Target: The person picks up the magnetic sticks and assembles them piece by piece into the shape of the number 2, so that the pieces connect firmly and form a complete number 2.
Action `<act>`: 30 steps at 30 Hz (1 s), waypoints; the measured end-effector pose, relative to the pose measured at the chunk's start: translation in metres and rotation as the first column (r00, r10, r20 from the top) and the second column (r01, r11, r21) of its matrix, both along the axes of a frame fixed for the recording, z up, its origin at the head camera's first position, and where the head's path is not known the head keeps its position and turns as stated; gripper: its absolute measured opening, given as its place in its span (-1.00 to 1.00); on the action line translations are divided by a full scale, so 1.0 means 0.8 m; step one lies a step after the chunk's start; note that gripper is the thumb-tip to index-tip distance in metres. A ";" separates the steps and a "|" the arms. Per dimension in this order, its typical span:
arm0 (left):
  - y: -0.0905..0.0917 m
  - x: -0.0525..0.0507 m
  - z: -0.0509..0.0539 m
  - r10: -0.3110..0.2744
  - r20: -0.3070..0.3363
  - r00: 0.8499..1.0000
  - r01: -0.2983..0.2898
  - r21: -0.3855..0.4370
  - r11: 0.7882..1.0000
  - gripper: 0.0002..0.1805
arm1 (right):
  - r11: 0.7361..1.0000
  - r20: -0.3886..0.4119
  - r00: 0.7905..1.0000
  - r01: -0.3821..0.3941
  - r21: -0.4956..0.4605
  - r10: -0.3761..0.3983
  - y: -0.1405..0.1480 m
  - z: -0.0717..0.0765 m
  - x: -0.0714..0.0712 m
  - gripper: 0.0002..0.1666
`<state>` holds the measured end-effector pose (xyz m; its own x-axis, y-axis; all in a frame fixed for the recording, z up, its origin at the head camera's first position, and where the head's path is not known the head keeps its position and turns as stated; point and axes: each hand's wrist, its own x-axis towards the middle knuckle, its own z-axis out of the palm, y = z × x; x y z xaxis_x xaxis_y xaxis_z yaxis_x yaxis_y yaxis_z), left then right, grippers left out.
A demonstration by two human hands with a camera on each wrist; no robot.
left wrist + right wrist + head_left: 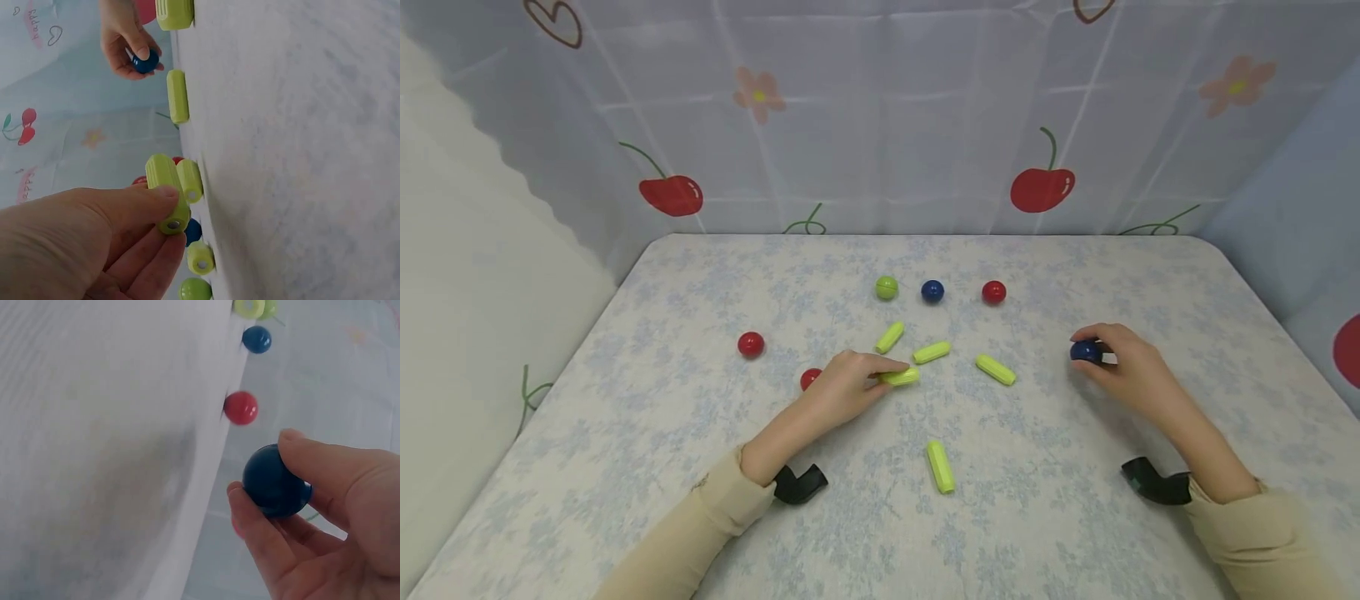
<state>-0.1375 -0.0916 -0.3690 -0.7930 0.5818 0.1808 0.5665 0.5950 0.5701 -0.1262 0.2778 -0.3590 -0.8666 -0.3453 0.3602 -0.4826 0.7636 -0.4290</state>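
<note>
1. A floral-covered table [1037, 525] holds several loose pieces.
2. The left hand [841, 388] pinches a yellow-green stick [904, 377] above the table's middle.
3. The right hand [1131, 368] grips a blue ball [1086, 352] above the table's right side.
4. Four similar sticks [940, 467] lie around the middle.
5. A green ball [887, 287] and a red ball [994, 292] sit farther back.

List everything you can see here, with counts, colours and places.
Table: one, white with a blue pattern, in front of the person
Sticks: five, yellow-green, four on the table, one held
Red balls: three, red, on the table
Blue balls: two, blue, one on the table, one held
Green ball: one, green, far side
Curtain: seemingly one, pale grey, behind
Wrist fittings: two, black, one per wrist
Sleeves: two, beige, on the forearms
Left fingers: pinching a stick
Right fingers: pinching a blue ball
</note>
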 end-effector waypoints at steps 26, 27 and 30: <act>0.002 -0.007 -0.014 -0.029 0.047 0.998 0.028 0.019 0.999 -0.72 | 0.921 0.327 0.901 -0.162 -0.354 0.284 -0.156 -0.024 0.000 -0.59; 0.002 -0.007 -0.013 -0.030 0.048 0.998 0.029 0.021 0.999 -0.72 | 0.925 0.324 0.903 -0.166 -0.343 0.282 -0.159 -0.025 0.000 -0.59; 0.002 -0.008 -0.014 -0.028 0.043 0.999 0.027 0.026 0.999 -0.72 | 0.938 0.302 0.919 -0.160 -0.308 0.255 -0.165 -0.030 0.000 -0.60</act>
